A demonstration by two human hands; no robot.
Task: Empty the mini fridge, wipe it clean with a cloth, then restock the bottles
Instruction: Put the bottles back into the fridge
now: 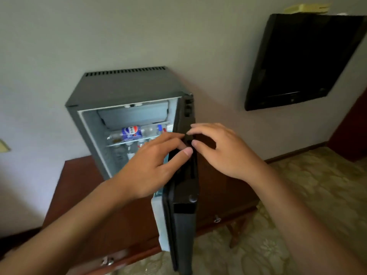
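grey fridge (127, 86), blk TV (303, 58), floral carpet (317, 195)

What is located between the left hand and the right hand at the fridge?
In the head view, the top edge of the open fridge door lies between the left hand and right hand.

One mini fridge (127, 86), one wooden table (79, 195), one wall-mounted television (301, 60), two hands (151, 165).

lower bottles (129, 151) blurred, partly hidden by hands (153, 165)
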